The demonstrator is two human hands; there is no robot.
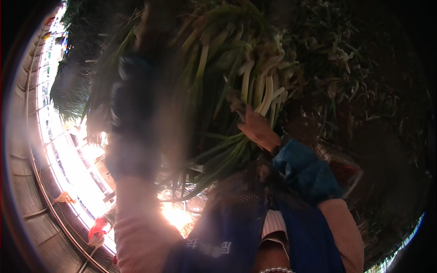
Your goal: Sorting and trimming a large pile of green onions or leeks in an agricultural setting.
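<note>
A thick bunch of large green onions [268, 93] with pale stalks and long green leaves fills the upper middle. My right hand [260, 129] is closed at the lower end of the pale stalks, gripping some of the onions. Leaves fan out below it toward the lower left. My left arm reaches up on the left side in a dark blue sleeve cover, smeared by motion. My left hand [157, 27] is a dark blur near the top edge, by the onion leaves, and its fingers cannot be made out.
More green onions [341, 59] lie scattered over dark soil at the right. A crate [353, 175] with something red in it stands beside my right sleeve. Feathery green plants [68, 91] grow at the left, before a brightly lit ribbed plastic wall [27, 182].
</note>
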